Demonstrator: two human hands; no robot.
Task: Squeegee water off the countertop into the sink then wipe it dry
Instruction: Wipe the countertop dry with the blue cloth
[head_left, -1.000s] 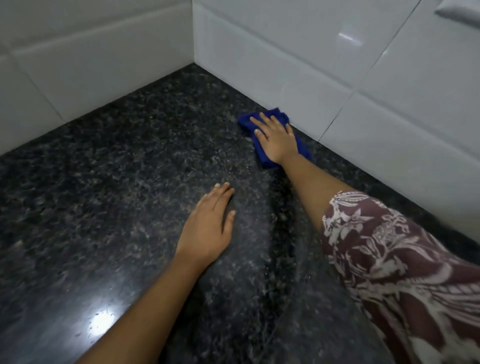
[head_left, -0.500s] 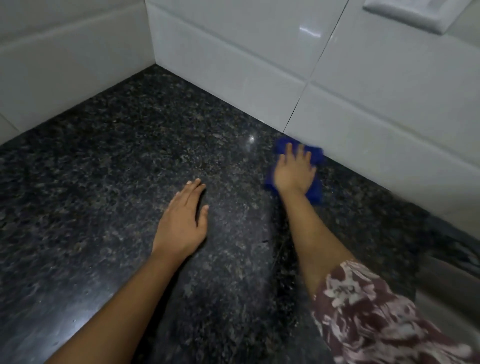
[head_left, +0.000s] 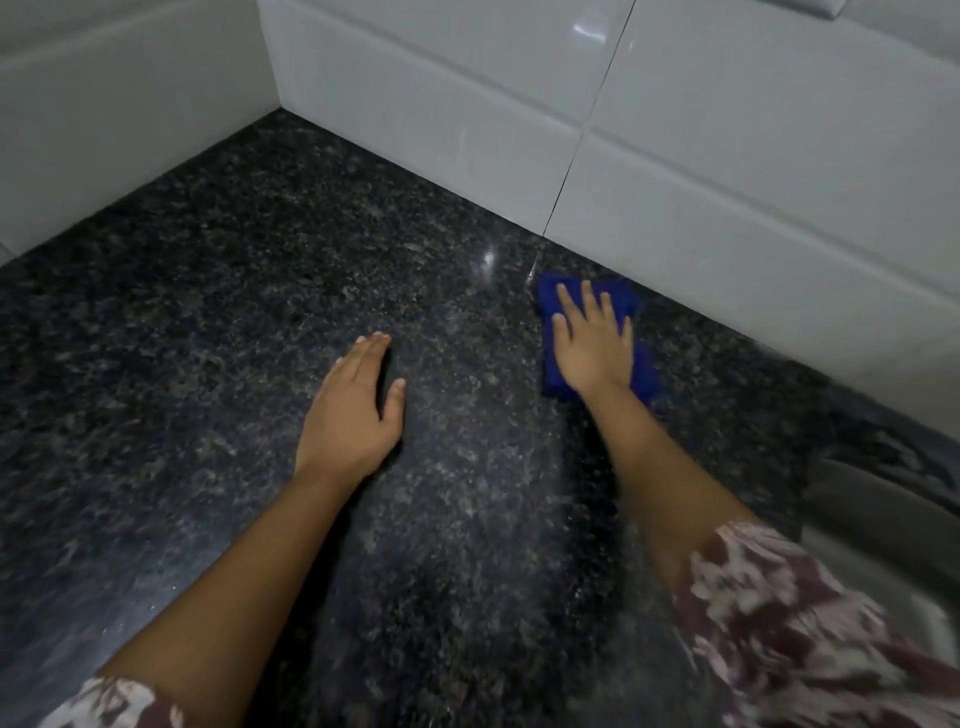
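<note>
A dark speckled stone countertop (head_left: 218, 322) meets white wall tiles (head_left: 753, 171) at its back edge and far-left corner. The right hand (head_left: 592, 345) lies flat with fingers (head_left: 566, 304) spread, pressing a folded blue cloth (head_left: 644, 374) onto the stone close to the back edge. The left hand (head_left: 350, 410) rests palm down near the middle, fingers together, thumb out. The sink (head_left: 883, 525) rim shows at the right edge. No squeegee is in view, so the work looks to be in the drying stage, with much of the counter perhaps left. Since a second ago the cloth has travelled from nearer the corner rightward along the back edge toward the sink; the left hand has hardly shifted.
</note>
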